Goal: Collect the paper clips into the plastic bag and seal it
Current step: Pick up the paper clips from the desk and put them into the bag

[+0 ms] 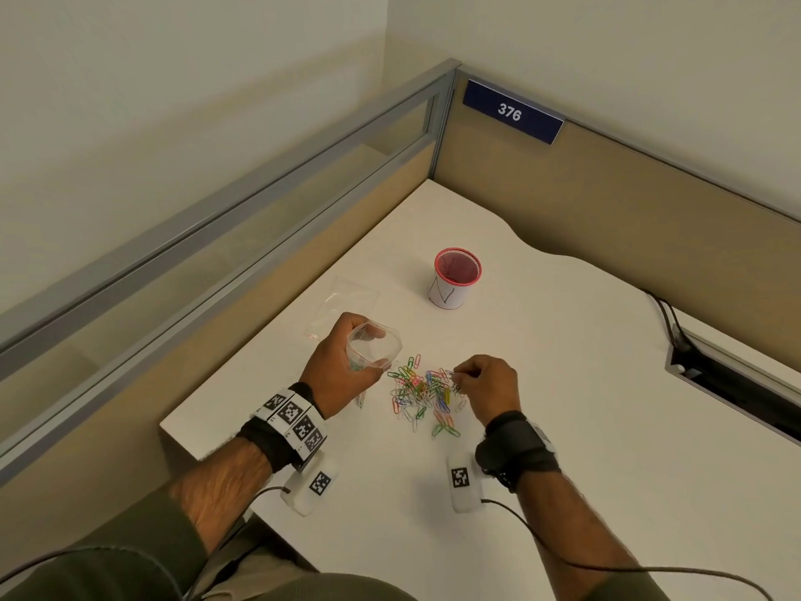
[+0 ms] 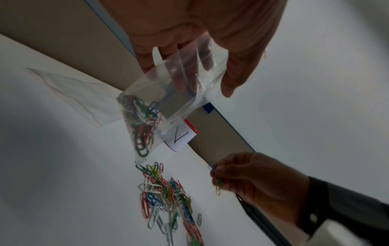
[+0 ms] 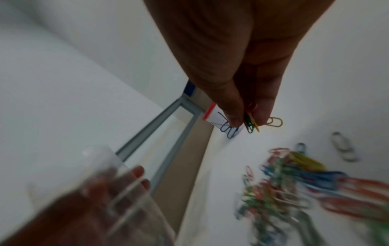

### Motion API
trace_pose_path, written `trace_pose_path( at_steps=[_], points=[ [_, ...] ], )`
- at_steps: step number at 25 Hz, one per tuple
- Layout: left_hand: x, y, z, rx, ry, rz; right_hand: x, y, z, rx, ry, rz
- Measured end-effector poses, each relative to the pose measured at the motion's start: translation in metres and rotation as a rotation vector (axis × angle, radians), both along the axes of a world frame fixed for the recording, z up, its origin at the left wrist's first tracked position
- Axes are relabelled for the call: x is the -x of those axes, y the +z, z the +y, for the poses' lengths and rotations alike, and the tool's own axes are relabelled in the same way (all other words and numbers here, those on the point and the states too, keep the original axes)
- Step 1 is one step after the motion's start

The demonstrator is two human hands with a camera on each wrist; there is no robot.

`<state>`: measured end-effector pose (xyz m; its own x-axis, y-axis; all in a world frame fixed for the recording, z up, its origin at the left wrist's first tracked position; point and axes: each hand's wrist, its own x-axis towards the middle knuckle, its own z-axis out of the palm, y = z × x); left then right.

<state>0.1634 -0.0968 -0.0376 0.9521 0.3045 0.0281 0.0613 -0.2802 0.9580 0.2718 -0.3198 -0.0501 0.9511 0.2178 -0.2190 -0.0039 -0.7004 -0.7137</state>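
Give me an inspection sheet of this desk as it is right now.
Surface: white desk, no marks seen.
Job's things: plastic bag open, some clips inside; paper clips heaped loose.
Clutter: spare bag lying flat; red mesh cup upright.
Grippers: left hand holds the bag; right hand pinches several clips.
Cables: black leads into desk slot; wrist camera wires.
Surroundings: tan partition, sign 376.

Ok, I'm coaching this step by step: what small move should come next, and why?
Probably carry the right hand across to the plastic bag and drop in the clips it pinches. The left hand holds the bag's mouth open beside the pile of paper clips, some clips already lie inside, and many remain on the desk.
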Motion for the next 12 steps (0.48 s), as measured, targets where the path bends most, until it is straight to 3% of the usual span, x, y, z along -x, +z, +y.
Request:
trace_pose_path(
  at_steps=[3,6,9,12],
  points=[
    [-0.004,0.000,-0.004,-0.023,-0.017,0.006,0.000,0.038,0.001,-0.218,-0.081,0.005],
    [-0.009,0.001,-0.008,-0.037,-0.037,0.006,0.005,0.085,0.016,-0.384,-0.033,-0.022],
    [-0.014,0.006,-0.015,-0.065,-0.061,-0.005,0.017,0.118,0.038,-0.356,0.107,-0.063],
    [-0.017,0.011,-0.021,-0.089,-0.074,0.006,0.030,0.125,0.061,-0.191,0.259,-0.180]
  ],
)
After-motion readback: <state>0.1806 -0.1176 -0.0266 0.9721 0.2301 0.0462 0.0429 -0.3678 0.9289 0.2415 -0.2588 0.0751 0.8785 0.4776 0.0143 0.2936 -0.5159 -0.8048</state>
